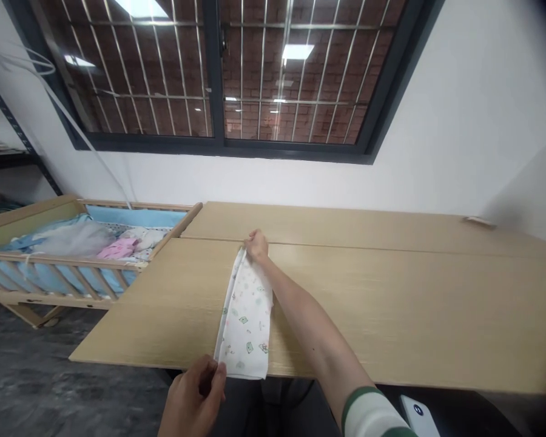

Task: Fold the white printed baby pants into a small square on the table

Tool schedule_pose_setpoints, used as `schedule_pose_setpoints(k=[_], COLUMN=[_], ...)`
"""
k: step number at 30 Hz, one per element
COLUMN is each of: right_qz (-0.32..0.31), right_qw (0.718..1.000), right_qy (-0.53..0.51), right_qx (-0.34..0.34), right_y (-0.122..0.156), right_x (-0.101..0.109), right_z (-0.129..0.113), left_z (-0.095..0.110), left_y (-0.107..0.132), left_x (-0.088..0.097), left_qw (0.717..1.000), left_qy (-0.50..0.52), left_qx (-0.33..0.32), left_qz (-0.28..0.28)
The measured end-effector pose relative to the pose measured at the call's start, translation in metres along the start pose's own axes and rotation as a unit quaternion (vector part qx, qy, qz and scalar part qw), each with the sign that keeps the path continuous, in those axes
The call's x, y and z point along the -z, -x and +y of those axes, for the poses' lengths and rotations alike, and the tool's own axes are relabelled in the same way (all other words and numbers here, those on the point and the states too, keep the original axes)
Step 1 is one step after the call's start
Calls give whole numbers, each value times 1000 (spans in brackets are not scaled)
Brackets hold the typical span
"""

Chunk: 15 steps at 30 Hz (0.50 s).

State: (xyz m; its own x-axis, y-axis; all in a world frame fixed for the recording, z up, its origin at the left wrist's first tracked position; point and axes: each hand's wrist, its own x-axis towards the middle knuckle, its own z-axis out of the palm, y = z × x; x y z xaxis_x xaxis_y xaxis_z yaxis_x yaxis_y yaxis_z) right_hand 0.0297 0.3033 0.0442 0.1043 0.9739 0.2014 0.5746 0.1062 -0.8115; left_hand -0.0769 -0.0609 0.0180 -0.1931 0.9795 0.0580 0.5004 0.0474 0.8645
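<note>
A folded white cloth [246, 318] with small green and pink prints lies lengthwise near the front edge of the wooden table [368, 303]. At its far end, my right hand [256, 246] is closed on the top of the cloth, with the forearm reaching along its right side. My left hand [198, 391] pinches the near left corner between thumb and fingers, just off the table's front edge. The cloth is stretched between both hands, its left side showing a folded strip.
On the left stands a wooden crib [86, 267] with blue lining, holding white netting and a pink cloth [119, 247]. A barred window [218, 145] is in the wall behind. A white phone [418, 416] lies below the table edge at right. A small flat object [479, 222] rests at the table's back right.
</note>
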Motion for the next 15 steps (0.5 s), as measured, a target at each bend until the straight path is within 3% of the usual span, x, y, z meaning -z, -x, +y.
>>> schedule_pose_setpoints(k=[5,8,10,12,15], right_qz=[-28,-50,-74,-127,-263], right_qw=[998,996,992,978,910], right_qy=[52,63,62,56,42], right_qx=[15,44,77,153,317], right_y=[15,23,34,54,104], right_x=[-13,-7,1,12,36], right_z=[-9,-15,-20,-25,-32], left_z=[-17,-20,-19,-15,-6], left_y=[3,3,4,6,9], left_x=[-3,-2,-1,-2,-10], left_qw=[993,963,925,888,857], left_qy=[-113,-257,-333,-356,-342], left_qx=[-16,-35,-94,-200,-337], left_qz=[19,77,159,213,187])
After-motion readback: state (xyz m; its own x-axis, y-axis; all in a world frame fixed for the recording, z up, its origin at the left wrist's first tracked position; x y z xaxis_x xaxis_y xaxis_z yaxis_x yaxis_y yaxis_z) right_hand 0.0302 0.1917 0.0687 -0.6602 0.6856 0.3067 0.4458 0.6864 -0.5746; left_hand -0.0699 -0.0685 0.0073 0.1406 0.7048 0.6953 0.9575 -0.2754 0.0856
